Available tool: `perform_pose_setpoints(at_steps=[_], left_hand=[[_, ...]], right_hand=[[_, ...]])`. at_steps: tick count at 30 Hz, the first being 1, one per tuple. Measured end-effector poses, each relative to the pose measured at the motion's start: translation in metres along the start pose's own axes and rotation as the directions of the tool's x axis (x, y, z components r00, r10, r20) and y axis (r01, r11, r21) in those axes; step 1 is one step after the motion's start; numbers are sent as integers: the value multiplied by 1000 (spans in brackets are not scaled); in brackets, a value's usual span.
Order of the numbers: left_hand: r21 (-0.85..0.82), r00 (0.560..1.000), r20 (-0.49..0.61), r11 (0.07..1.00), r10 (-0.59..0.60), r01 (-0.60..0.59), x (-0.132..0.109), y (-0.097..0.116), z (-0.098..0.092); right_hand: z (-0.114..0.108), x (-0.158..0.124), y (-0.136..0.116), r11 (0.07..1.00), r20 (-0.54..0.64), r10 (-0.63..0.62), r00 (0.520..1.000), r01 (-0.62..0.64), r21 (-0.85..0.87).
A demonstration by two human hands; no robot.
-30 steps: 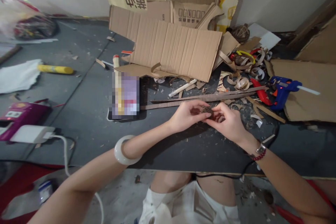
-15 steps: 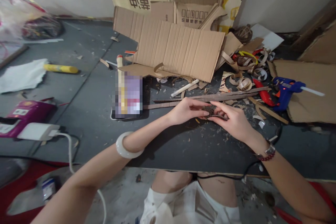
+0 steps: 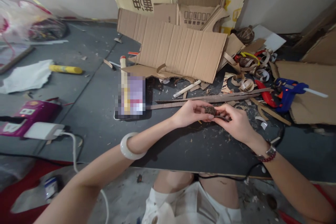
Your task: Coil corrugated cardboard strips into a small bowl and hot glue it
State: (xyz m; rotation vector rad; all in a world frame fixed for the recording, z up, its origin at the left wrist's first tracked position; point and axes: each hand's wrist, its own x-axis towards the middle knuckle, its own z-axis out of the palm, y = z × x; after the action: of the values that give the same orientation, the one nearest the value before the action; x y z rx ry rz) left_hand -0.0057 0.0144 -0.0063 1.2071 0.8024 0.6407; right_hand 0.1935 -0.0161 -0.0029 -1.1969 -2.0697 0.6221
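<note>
A small, rough, dark brown ball [image 3: 210,110], fibrous like a wound bundle, sits between my two hands above the grey table. My left hand [image 3: 187,114] is closed round its left side, thumb in front. From the right, my right hand [image 3: 237,120] pinches a short dark strip [image 3: 222,118] that runs up to the ball; its fingertips are close to the ball, and I cannot tell whether strip and ball are joined. Just behind the hands lie long brown cardboard strips [image 3: 210,98]. Fingers hide part of the ball.
A blue glue gun [image 3: 287,92] with a white stick lies on the right, beside red-handled pliers or cutters [image 3: 265,93]. Cardboard sheets [image 3: 181,47] and curled scraps [image 3: 245,84] are behind. On the left are a phone [image 3: 131,96], a yellow-handled tool [image 3: 65,69] and a purple power strip [image 3: 31,115].
The ball has been turned between the fingers, and its round side now shows more. My right fingers have closed lower along the strip. The whole view has shifted slightly.
</note>
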Motion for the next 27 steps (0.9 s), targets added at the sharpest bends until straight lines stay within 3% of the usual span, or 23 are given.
perform_pose_setpoints(at_steps=[15, 27], left_hand=[[71, 998, -44, 996, -50, 53, -1, -1, -2], [69, 994, 103, 997, -37, 30, -3, -3, -7]], right_hand=[[1, -1, 2, 999, 71, 36, 997, -36, 10], [-6, -1, 1, 994, 193, -65, 979, 79, -70]])
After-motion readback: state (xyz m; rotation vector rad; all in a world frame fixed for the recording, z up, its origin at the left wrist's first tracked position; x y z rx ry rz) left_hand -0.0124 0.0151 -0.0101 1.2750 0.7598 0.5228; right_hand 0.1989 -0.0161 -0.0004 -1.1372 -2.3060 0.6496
